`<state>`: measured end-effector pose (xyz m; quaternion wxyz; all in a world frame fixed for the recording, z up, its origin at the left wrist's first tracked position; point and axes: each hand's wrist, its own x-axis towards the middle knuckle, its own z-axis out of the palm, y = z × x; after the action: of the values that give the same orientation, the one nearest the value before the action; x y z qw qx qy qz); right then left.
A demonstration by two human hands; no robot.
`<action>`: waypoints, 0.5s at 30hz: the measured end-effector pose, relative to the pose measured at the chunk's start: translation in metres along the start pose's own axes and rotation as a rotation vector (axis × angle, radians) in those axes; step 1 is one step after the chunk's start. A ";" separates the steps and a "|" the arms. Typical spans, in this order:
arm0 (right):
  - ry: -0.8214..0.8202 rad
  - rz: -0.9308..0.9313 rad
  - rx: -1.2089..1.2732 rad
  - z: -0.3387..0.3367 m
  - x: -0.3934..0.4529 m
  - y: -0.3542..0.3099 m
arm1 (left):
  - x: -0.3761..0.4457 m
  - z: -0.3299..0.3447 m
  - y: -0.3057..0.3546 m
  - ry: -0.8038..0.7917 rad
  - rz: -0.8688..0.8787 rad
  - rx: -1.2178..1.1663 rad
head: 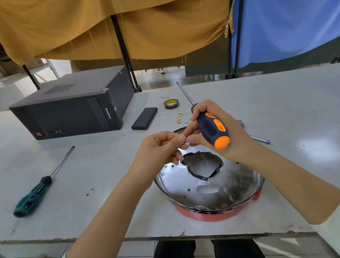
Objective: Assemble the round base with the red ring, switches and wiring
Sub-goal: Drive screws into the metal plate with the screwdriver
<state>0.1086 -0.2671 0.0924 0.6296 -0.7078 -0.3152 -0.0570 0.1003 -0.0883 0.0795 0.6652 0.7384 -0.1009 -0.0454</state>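
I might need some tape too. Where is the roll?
The tape roll lies on the far middle of the table, just right of the flat black case, beyond the raised hands.

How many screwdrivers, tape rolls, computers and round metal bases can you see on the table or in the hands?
Screwdrivers: 2, an orange-and-navy screwdriver gripped in the right hand, and a green-handled screwdriver lying on the table.
Tape rolls: 1, a black tape roll.
Computers: 1, a black desktop computer.
Round metal bases: 1, the round base.
Total: 5

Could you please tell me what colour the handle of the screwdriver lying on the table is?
Green and black, in the head view.
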 end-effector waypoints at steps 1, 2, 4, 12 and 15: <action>-0.006 -0.010 -0.029 0.001 -0.001 -0.002 | -0.001 0.000 0.000 0.006 -0.007 -0.004; -0.005 -0.003 -0.038 0.002 -0.001 -0.003 | -0.002 0.000 0.000 0.012 -0.014 -0.006; 0.000 0.039 -0.036 0.002 -0.001 -0.004 | -0.004 0.000 0.000 0.012 -0.033 -0.035; 0.012 -0.042 -0.151 0.007 -0.005 -0.006 | -0.011 0.000 0.000 0.053 -0.050 -0.082; 0.001 0.012 -0.130 0.004 -0.009 0.000 | -0.012 -0.002 -0.003 0.194 0.026 0.018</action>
<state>0.0998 -0.2670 0.0871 0.5829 -0.7490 -0.3062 -0.0737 0.0889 -0.0839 0.0756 0.6659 0.7438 -0.0461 0.0359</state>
